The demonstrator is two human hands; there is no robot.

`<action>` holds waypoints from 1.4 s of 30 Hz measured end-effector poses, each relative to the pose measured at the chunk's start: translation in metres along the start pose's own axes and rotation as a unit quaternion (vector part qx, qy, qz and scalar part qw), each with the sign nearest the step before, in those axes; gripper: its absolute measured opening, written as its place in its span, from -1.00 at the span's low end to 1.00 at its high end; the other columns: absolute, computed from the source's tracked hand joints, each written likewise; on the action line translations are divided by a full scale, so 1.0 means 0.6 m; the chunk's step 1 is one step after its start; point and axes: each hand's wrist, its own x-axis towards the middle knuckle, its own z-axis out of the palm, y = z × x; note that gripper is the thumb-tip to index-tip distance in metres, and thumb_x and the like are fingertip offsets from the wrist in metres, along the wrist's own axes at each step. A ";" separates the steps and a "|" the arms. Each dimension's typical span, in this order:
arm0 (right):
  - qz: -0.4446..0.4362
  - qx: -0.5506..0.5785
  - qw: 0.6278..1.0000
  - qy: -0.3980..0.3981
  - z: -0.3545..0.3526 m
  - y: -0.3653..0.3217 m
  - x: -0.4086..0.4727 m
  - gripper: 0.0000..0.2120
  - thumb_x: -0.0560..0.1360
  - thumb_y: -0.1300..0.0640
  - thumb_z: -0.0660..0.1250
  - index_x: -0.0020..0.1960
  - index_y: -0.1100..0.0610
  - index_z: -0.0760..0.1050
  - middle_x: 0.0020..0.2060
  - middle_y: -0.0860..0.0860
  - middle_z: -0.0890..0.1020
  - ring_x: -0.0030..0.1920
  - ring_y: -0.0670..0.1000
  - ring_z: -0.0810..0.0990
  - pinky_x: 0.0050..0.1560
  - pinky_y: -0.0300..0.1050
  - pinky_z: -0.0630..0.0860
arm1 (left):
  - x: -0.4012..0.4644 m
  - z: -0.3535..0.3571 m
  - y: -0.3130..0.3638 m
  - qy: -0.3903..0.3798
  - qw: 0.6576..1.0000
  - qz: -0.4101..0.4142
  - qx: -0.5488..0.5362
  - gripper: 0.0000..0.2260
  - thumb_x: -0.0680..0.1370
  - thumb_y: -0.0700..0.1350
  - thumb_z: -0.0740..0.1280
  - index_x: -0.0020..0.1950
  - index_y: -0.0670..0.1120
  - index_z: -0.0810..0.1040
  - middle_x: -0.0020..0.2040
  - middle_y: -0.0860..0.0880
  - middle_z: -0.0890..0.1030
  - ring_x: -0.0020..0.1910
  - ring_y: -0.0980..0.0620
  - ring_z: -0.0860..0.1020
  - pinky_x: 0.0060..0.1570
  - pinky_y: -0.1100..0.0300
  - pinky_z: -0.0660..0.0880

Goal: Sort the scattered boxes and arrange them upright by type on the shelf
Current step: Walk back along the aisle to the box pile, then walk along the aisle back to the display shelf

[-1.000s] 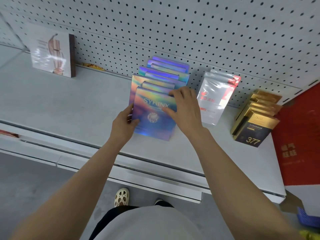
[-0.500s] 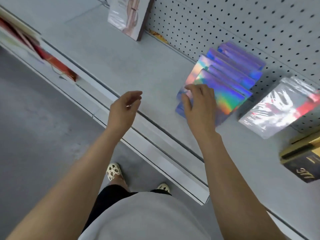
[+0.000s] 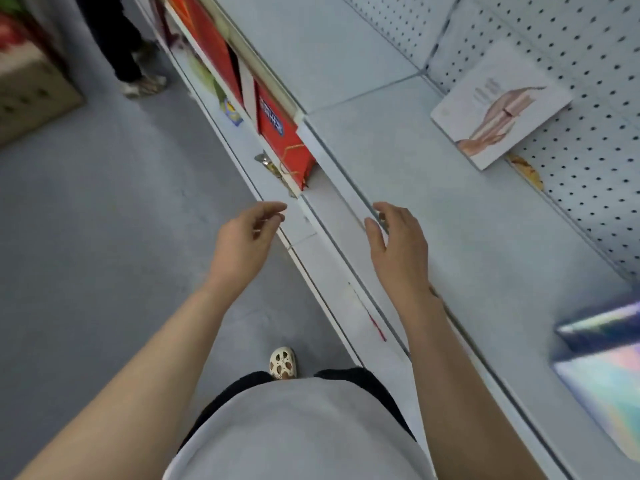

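The holographic boxes (image 3: 602, 372) show only at the right edge, standing on the grey shelf (image 3: 433, 188), blurred. A white box with a beige picture (image 3: 498, 105) leans against the pegboard at the back of the shelf. My left hand (image 3: 246, 240) hangs over the floor in front of the shelf edge, fingers loosely curled, holding nothing. My right hand (image 3: 398, 244) hovers above the shelf's front rail, fingers relaxed and empty. Neither hand touches a box.
Red boxes (image 3: 284, 133) stand on the lower shelf to the left. A cardboard carton (image 3: 31, 95) sits on the floor at far left, beside another person's legs (image 3: 135, 64). A yellow scrap (image 3: 526, 169) lies by the pegboard.
My right hand has let go of the holographic boxes and drawn back to the shelf edge. The view has swung left, pushing the boxes to the right edge. The left hand stays empty.
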 end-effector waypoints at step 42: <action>0.001 -0.069 0.998 0.000 0.563 -0.413 1.265 -0.56 0.62 0.04 0.26 0.44 0.21 0.36 0.27 0.17 0.52 0.26 0.20 0.47 0.17 0.01 0.37 | 1.369 -0.455 -0.128 -0.074 0.959 0.158 0.225 -0.62 0.58 -0.06 0.32 0.39 -0.08 0.45 0.29 -0.12 0.49 0.17 -0.13 0.51 0.20 0.09 0.35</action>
